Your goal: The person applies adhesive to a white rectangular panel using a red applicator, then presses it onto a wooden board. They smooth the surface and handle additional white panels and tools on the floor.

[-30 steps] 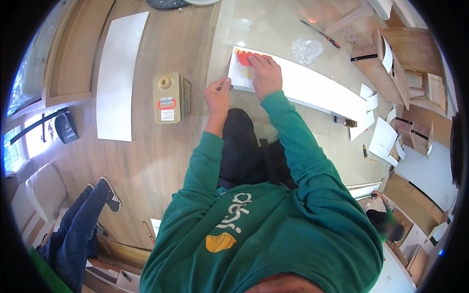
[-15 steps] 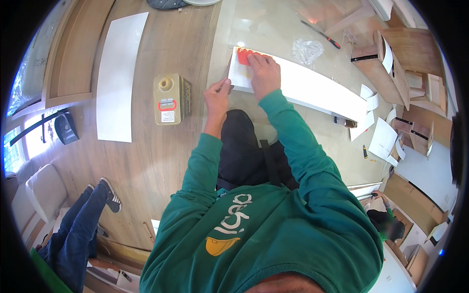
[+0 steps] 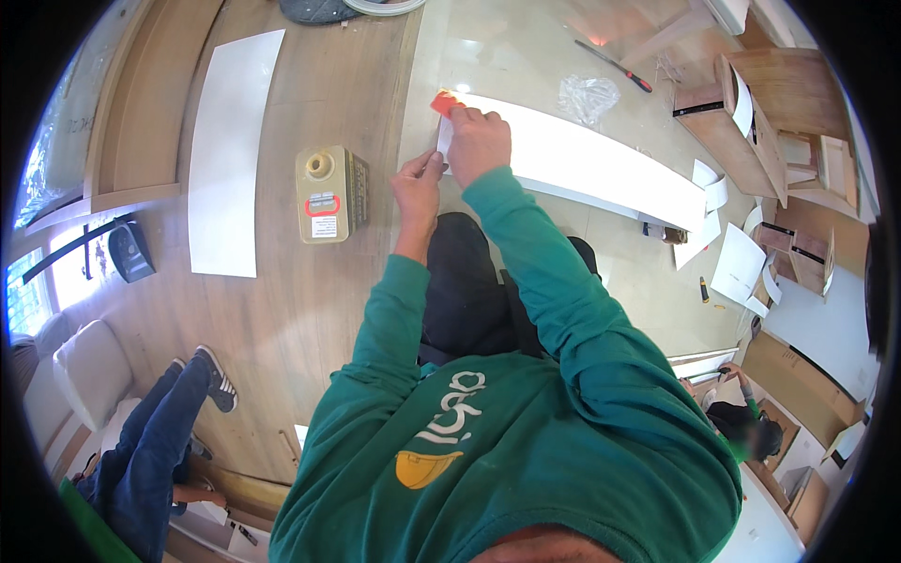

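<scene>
A long white panel point(image 3: 601, 169) lies ahead of me, running from my hands off to the right. My right hand point(image 3: 480, 143) is closed on a flat red scraper point(image 3: 446, 99), pressed to the panel's far left corner. Yellowish smears show along the scraper's edge. Close by, my left hand point(image 3: 416, 192) pinches the panel's left end between thumb and fingers; its fingertips are partly hidden. To the left of my left hand, a yellowish rectangular jug point(image 3: 322, 202) stands upright on the floor.
A white sheet point(image 3: 225, 159) lies on the wood floor at left. Beyond the panel are crumpled clear plastic point(image 3: 587, 98) and a red-and-black handled tool point(image 3: 615, 66). Wooden drawers point(image 3: 704, 113) and white offcuts point(image 3: 737, 263) lie right. A person's legs point(image 3: 164, 432) show lower left; another person works lower right.
My right hand has slid left with the red scraper, from the panel's top face to its far left corner. My left hand stays at the panel's end.
</scene>
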`<state>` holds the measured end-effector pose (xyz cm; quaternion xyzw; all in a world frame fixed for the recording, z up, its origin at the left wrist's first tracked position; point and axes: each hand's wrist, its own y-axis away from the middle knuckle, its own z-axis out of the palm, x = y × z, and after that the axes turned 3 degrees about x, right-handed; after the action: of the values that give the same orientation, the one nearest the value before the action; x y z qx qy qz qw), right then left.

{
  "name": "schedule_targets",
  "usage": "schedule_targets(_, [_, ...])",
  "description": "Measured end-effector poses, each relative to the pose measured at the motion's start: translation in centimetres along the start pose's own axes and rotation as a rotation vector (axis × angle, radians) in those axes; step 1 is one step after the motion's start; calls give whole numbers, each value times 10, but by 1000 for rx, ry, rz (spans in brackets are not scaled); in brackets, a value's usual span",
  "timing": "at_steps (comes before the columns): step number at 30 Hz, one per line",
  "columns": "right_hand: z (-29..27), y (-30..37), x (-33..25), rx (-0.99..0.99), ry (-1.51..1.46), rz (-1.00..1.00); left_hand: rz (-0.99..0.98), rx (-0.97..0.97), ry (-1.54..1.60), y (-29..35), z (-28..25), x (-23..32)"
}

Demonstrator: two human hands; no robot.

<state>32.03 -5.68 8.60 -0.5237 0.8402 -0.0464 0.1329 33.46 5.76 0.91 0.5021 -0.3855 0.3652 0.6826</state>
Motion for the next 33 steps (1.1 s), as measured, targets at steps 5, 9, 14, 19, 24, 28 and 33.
schedule_targets(5, [-6, 0, 11, 116, -94, 4, 4, 11, -4, 3, 2, 2])
schedule_targets(9, [0, 3, 10, 125, -121, -99, 0, -4, 7, 3, 2, 2])
schedule_targets(14, [-12, 10, 11, 93, -185, -120, 7, -13, 2, 1, -1, -1])
schedule_targets(19, [-24, 5, 46, 98, -48, 106, 28, -21, 37, 5, -2, -6])
schedule_targets(24, [-8, 14, 26, 106, -157, -101, 23, -37, 56, 7, -4, -8])
schedule_targets(28, [-22, 32, 28, -90, -261, -127, 41, -53, 66, 6, -4, -11])
schedule_targets(33, [-28, 29, 40, 123, -226, -151, 10, -57, 81, 6, -5, -11])
